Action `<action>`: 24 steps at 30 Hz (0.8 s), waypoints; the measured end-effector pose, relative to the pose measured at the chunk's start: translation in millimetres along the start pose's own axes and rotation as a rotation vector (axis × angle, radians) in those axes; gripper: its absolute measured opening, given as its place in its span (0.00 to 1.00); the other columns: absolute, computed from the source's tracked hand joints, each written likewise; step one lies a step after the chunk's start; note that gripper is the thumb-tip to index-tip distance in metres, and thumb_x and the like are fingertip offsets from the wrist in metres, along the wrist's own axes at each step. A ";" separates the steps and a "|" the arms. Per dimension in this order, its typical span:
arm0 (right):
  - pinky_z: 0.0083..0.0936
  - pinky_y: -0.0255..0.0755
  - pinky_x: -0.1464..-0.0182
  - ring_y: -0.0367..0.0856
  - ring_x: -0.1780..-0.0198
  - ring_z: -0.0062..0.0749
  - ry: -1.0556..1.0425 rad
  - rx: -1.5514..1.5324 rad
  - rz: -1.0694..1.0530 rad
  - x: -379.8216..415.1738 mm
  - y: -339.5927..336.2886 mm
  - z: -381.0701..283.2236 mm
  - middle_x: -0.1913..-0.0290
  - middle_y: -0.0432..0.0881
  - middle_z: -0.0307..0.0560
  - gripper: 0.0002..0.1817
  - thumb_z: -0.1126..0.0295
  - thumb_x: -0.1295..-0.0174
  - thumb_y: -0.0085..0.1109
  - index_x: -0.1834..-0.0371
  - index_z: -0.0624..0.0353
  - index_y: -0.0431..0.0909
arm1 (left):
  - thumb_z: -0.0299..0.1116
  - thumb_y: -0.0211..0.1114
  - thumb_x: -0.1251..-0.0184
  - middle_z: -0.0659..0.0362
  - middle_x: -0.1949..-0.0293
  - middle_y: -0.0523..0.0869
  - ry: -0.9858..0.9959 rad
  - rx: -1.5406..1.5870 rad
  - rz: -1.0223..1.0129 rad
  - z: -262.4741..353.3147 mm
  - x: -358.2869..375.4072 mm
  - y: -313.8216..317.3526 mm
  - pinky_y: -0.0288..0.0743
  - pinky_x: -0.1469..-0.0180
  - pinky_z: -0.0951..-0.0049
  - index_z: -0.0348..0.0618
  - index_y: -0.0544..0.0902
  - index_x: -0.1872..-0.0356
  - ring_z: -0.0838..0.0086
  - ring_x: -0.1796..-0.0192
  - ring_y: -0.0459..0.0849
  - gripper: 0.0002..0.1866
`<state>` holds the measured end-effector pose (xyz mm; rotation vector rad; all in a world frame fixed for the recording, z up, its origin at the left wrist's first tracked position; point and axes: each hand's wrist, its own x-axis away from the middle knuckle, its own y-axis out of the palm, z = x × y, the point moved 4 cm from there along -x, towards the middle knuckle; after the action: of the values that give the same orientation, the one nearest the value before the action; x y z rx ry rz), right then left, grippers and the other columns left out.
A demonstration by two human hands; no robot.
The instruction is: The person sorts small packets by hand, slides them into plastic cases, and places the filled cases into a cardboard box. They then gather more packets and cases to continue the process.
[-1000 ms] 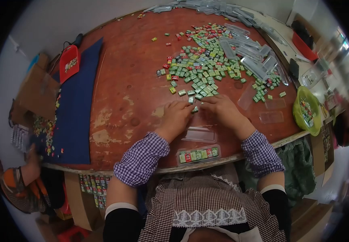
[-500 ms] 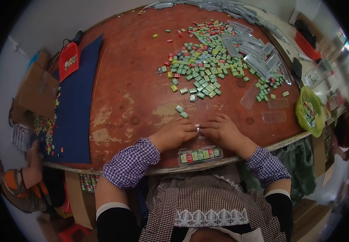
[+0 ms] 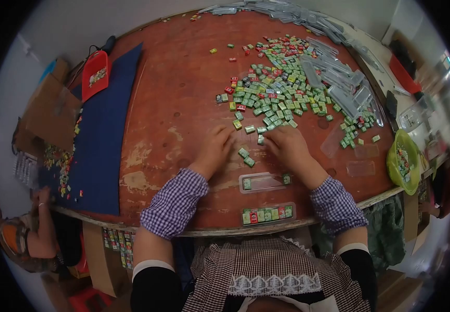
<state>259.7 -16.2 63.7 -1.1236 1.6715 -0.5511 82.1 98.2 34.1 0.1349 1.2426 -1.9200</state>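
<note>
My left hand (image 3: 216, 149) is over the red table, fingers apart and pointing forward, with a small yellow-green box (image 3: 237, 125) just beyond its fingertips. Opposite it, my right hand (image 3: 289, 147) is open, its fingertips right at a small green box (image 3: 261, 140) on the near edge of the pile. Two more green boxes (image 3: 246, 157) lie between the hands. Nearer my body rests a clear plastic tray (image 3: 266, 189) with a small box at each end. Closer still, by the table edge, a second clear tray (image 3: 246, 222) holds a row of green and red boxes.
A large pile of small boxes (image 3: 277, 99) spreads ahead, with clear plastic cases (image 3: 342, 99) on its right. A yellow-green basket (image 3: 395, 161) stands at the right edge. On the left are a blue cloth (image 3: 102, 140), a red scoop (image 3: 90, 88), a cardboard box (image 3: 48, 119) and another person's arm (image 3: 42, 234).
My hands have parted and moved forward from the near tray to the pile's edge. The tray with a box at each end now shows. The whole view has shifted slightly.
</note>
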 end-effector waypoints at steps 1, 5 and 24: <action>0.40 0.72 0.60 0.80 0.64 0.42 0.000 0.075 0.002 -15.9 7.7 -3.8 0.72 0.80 0.43 0.08 0.62 0.47 0.67 0.71 0.54 0.81 | 0.30 0.68 0.42 0.52 0.55 0.83 -0.006 0.001 -0.011 -7.4 -11.8 11.5 0.73 0.47 0.61 0.42 0.84 0.55 0.56 0.50 0.80 0.13; 0.39 0.71 0.62 0.80 0.65 0.40 -0.134 0.311 0.008 -44.7 49.4 -1.0 0.73 0.80 0.44 0.07 0.63 0.49 0.67 0.72 0.52 0.81 | 0.29 0.68 0.43 0.53 0.59 0.83 0.039 -0.115 -0.082 -18.9 -40.3 32.9 0.74 0.51 0.61 0.41 0.84 0.58 0.56 0.57 0.81 0.11; 0.49 0.61 0.35 0.78 0.44 0.37 -0.171 0.047 -0.281 84.3 -43.6 -19.9 0.51 0.83 0.40 0.09 0.67 0.47 0.67 0.63 0.52 0.84 | 0.35 0.69 0.44 0.59 0.48 0.82 0.260 -0.057 -0.310 86.3 69.6 -15.8 0.67 0.42 0.58 0.47 0.85 0.57 0.63 0.45 0.78 0.13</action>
<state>254.4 -113.1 64.8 -1.3428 1.3565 -0.6476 53.9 -8.2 55.0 0.1748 1.5645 -2.1808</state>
